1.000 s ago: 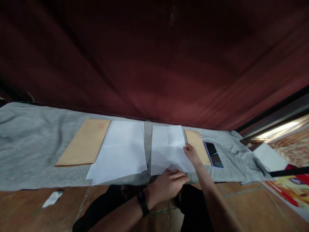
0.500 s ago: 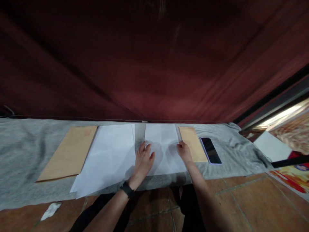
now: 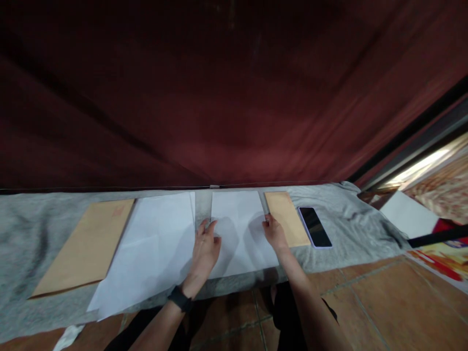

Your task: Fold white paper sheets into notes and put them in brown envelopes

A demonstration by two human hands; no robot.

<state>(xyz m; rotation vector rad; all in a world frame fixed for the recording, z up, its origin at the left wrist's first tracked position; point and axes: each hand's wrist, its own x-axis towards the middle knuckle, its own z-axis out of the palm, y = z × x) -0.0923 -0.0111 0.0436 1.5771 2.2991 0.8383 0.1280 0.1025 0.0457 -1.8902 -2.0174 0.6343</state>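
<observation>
A white sheet of paper (image 3: 239, 207) lies flat in front of me, between my two hands. My left hand (image 3: 205, 247), with a dark watch on its wrist, rests at the sheet's left edge. Its thumb and fingers are apart, the fingers slightly bent. At the opposite edge, my right hand (image 3: 275, 233) has its fingers closed on the paper's side. A brown envelope (image 3: 288, 217) lies partly beneath that hand. Left of my left hand, a few larger white sheets (image 3: 153, 253) overlap each other, and another brown envelope (image 3: 86, 243) lies beyond them.
Grey cloth (image 3: 351, 229) covers the narrow surface. A phone (image 3: 315, 227) in a pale purple case lies right of the envelope. Dark red fabric (image 3: 219, 122) rises behind. A white scrap (image 3: 68, 337) lies at the lower left, by the tiled floor (image 3: 383, 302).
The view has shifted slightly, so the papers and left envelope appear further left and lower. My left hand has drawn to the sheet's left edge; my right hand stays at its right edge.
</observation>
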